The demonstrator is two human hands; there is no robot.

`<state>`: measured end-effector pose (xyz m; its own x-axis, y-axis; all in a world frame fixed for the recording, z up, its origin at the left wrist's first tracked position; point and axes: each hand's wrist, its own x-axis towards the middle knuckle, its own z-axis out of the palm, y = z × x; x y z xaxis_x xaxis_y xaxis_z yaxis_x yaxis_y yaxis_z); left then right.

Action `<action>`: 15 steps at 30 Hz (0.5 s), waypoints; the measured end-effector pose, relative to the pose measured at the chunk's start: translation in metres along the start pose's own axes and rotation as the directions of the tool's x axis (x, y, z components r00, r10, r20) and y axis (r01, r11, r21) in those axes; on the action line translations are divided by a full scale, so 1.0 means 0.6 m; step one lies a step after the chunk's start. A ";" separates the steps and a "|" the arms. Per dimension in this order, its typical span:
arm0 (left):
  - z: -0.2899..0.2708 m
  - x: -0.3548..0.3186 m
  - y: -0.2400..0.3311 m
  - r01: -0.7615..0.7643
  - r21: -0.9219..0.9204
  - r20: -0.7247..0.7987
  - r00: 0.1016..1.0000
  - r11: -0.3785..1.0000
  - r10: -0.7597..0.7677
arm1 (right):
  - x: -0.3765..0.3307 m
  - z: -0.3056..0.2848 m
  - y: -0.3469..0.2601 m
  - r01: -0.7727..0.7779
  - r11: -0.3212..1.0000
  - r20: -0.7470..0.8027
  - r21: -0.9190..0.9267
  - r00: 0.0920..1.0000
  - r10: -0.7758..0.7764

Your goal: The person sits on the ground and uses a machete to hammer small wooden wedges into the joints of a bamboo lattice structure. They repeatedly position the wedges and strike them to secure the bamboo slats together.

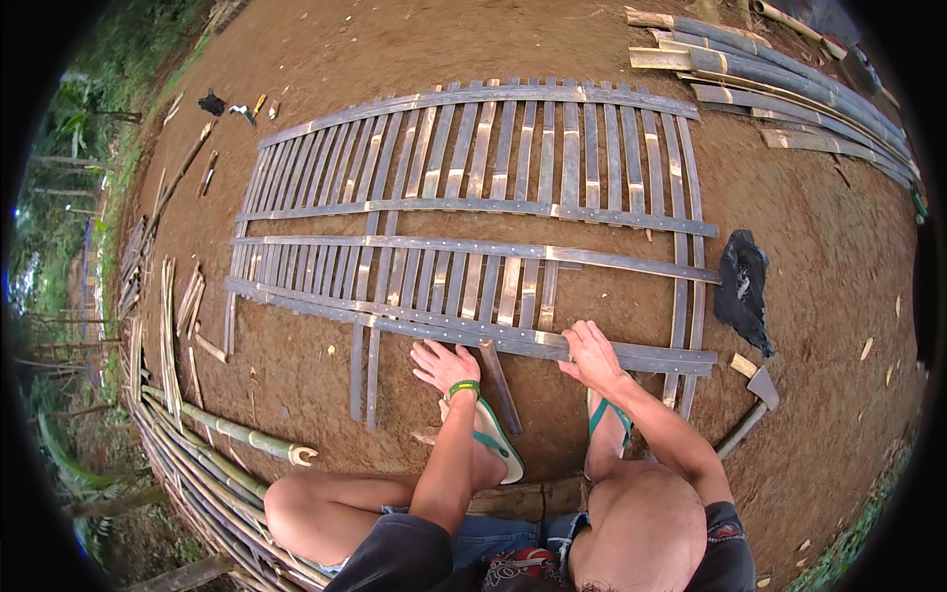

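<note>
A fence-like frame of dark split-bamboo strips, with many upright slats (pixel 464 153) nailed across long rails, lies on the dirt before me. My left hand (pixel 446 367) is open just below its nearest rail (pixel 444 327), palm down with fingers spread; whether it touches the rail I cannot tell. My right hand (pixel 592 355) bends its fingers over that same bamboo rail farther right, with thumb and fingertips at its edge. The fingertips partly hide what lies under them. A short loose bamboo strip (pixel 500 387) leans between my hands, its upper end near the rail.
A black plastic bag (pixel 742 291) lies right of the frame, with a hatchet (pixel 763 388) below it. Split bamboo lengths (pixel 769 74) are stacked far right. Bamboo poles (pixel 232 431) lie at left. Small tools (pixel 242 113) rest beyond the frame's far left corner. My sandalled feet (pixel 498 444) are close below.
</note>
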<state>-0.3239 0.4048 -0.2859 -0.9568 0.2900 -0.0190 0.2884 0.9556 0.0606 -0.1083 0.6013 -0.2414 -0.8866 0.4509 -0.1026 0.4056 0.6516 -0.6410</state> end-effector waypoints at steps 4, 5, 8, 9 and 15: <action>0.010 0.010 0.007 -0.150 0.010 0.086 0.985 0.989 0.149 | 0.001 -0.028 -0.011 0.010 1.000 -0.015 0.012 1.000 -0.010; 0.012 0.022 0.002 -0.152 0.014 0.128 0.981 0.988 0.149 | -0.004 -0.029 -0.014 0.013 1.000 -0.009 0.023 1.000 -0.013; 0.030 0.057 -0.001 -0.192 0.004 0.227 0.956 0.981 0.186 | -0.003 -0.027 -0.012 0.019 0.999 -0.042 0.033 0.999 -0.017; 0.041 0.070 -0.004 -0.173 0.001 0.168 0.971 0.985 0.170 | -0.001 -0.028 -0.017 0.029 0.999 -0.047 0.037 0.999 -0.028; 0.154 0.139 -0.092 -0.164 -0.507 -0.109 0.986 0.846 0.126 | 0.022 -0.046 -0.063 0.065 0.996 -0.022 0.063 0.998 -0.063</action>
<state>-0.4163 0.3811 -0.3829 -0.9112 0.4002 0.0973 0.3824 0.7344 0.5608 -0.1291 0.5995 -0.1974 -0.9054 0.4222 -0.0447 0.3326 0.6399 -0.6927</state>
